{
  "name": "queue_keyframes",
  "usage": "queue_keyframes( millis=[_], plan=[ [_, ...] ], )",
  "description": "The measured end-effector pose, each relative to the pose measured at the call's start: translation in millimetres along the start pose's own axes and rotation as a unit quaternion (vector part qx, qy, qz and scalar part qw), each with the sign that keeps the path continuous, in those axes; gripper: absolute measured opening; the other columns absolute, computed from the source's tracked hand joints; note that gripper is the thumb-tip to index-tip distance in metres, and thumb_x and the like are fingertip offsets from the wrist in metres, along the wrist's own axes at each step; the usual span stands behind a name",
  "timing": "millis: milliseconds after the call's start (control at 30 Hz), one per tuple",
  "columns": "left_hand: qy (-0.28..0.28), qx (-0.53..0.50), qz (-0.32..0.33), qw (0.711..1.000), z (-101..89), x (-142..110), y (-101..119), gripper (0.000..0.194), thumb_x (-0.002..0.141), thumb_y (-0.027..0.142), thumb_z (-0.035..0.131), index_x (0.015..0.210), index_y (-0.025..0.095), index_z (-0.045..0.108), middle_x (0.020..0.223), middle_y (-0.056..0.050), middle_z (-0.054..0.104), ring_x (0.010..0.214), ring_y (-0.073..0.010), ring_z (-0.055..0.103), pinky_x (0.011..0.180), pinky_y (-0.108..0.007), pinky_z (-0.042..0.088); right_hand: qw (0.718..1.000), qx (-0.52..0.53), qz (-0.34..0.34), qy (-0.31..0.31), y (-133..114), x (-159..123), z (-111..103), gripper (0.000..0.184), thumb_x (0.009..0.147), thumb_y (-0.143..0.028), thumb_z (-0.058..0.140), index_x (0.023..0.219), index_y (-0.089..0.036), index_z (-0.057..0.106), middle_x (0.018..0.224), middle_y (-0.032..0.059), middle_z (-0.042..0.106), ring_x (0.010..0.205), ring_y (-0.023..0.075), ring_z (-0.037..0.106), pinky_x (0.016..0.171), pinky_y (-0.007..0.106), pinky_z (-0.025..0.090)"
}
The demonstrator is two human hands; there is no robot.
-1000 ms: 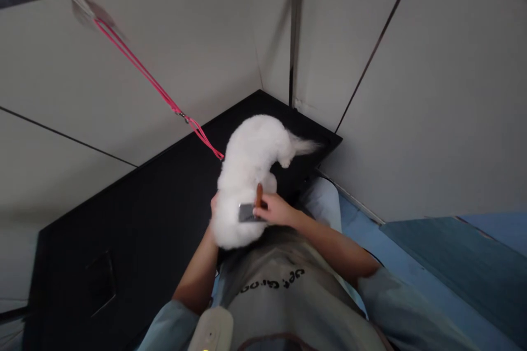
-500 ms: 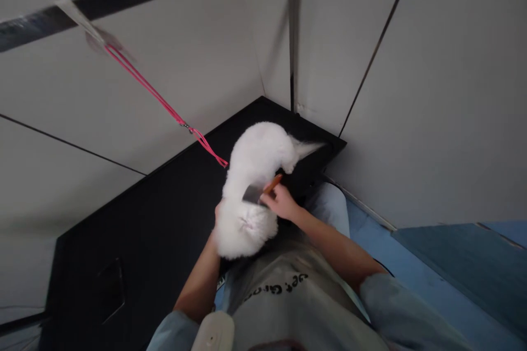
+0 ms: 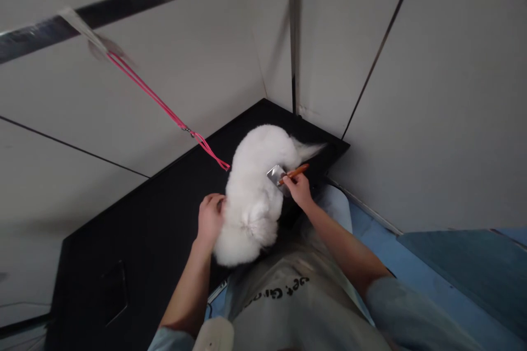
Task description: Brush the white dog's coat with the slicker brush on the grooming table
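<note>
A small white fluffy dog (image 3: 255,186) stands on a black table (image 3: 135,247), tethered by a pink leash (image 3: 164,107) that runs up to a metal bar. My right hand (image 3: 300,189) is closed round the orange handle of a slicker brush (image 3: 280,176), whose metal pad rests on the dog's back near the tail. My left hand (image 3: 209,219) rests against the dog's left flank with fingers curled into the fur near the head end.
A metal arm (image 3: 135,3) and upright post (image 3: 294,27) rise over the table's far corner. White wall panels surround the table. Blue floor (image 3: 411,279) lies at the right. I wear a grey apron (image 3: 296,307).
The brush has moved from the dog's near end up along its back toward the tail. My left hand has come out from under the fur onto the flank.
</note>
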State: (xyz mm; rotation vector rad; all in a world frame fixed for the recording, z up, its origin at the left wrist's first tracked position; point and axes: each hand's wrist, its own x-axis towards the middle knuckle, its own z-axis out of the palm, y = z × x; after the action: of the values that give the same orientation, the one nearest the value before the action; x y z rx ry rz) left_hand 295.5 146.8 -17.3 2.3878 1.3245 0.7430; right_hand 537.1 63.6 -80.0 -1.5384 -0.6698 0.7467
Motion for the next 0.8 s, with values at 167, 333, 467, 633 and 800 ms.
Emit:
queue_keyframes(
  millis=[167,333,467,633,800],
  plan=[
    [-0.191,0.039,0.156,0.968,22.6,-47.8,51.8,0.021,0.078,0.022,0.060,0.095,0.020,0.073,0.113,-0.014,0.067,0.110,-0.0327,0.058,0.103,-0.052,0.040,0.993,0.005,-0.013,-0.118,6.1,-6.6,-0.3,0.027,0.069,-0.039,0.063,0.084,-0.018,0.055,0.076,0.0023,0.065,0.073,0.0188,0.063,0.072,0.033,0.051],
    [-0.171,0.125,0.109,0.971,33.4,-101.0,19.6,0.037,0.070,0.009,0.059,0.102,0.022,0.073,0.144,-0.015,0.048,0.137,-0.0424,0.033,0.109,-0.068,0.017,0.998,0.020,-0.057,-0.015,6.9,-28.0,7.5,0.023,0.075,-0.040,0.059,0.084,-0.020,0.052,0.084,0.0041,0.064,0.080,0.0191,0.061,0.077,0.033,0.049],
    [-0.081,0.016,0.039,0.996,19.0,-130.4,-21.8,0.026,0.086,0.025,0.051,0.094,0.017,0.074,0.153,-0.012,0.034,0.146,-0.0363,0.015,0.114,-0.056,0.023,0.966,0.074,-0.056,-0.242,10.5,-45.7,31.1,0.023,0.069,-0.037,0.067,0.080,-0.020,0.055,0.075,0.0013,0.062,0.074,0.0187,0.061,0.072,0.031,0.049],
    [-0.061,-0.168,-0.039,0.983,14.2,-137.9,-48.0,0.035,0.088,0.041,0.050,0.076,0.016,0.071,0.125,-0.015,0.059,0.140,-0.0311,0.033,0.110,-0.043,0.035,0.990,0.103,-0.062,-0.080,11.8,-51.5,48.2,0.022,0.077,-0.039,0.062,0.086,-0.021,0.055,0.080,0.0018,0.062,0.075,0.0183,0.059,0.074,0.033,0.049],
    [-0.042,-0.282,-0.137,0.949,13.2,-121.7,-68.7,0.033,0.068,0.046,0.068,0.077,0.015,0.071,0.124,-0.016,0.060,0.117,-0.0339,0.055,0.103,-0.044,0.042,0.974,0.077,-0.090,-0.192,12.3,-66.7,59.5,0.020,0.075,-0.036,0.066,0.083,-0.021,0.057,0.081,0.0030,0.064,0.078,0.0198,0.062,0.078,0.036,0.051]
  ],
)
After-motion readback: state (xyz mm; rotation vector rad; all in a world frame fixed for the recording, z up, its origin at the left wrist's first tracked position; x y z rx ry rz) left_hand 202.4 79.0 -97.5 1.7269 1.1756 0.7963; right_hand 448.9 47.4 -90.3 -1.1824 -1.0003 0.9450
